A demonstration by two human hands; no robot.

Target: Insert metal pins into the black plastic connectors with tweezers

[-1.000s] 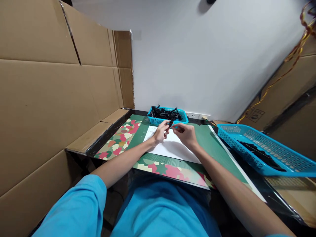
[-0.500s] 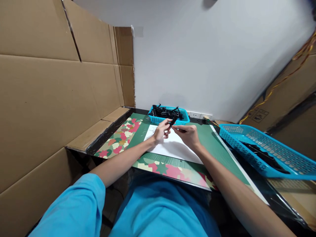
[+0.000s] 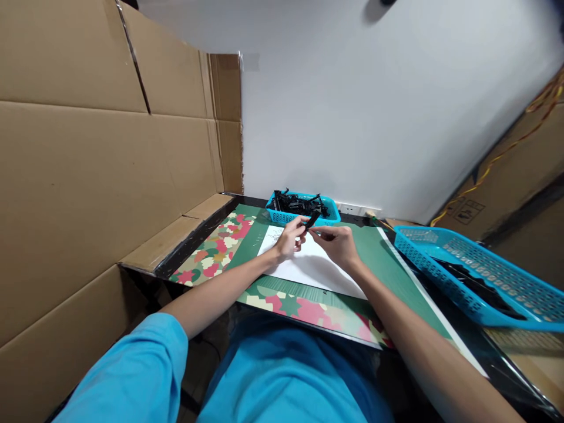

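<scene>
A slim black plastic part is gripped in the fingers of my left hand, tilted up to the right. Close against its lower end, my right hand has its thumb and fingertips pinched together; whatever sits between them is too small to make out. Both hands hover over a white sheet of paper, where tiny dark bits lie near the left corner. Just behind my hands stands a small blue basket heaped with black plastic pieces.
On the right, a larger blue basket holds long black parts. A green mat with a camouflage border covers the table. Cardboard panels rise on the left, and a white wall with sockets closes off the back.
The view has shifted slightly, so everything sits a little lower in the picture. Both hands keep nearly the same pose around the black plastic part.
</scene>
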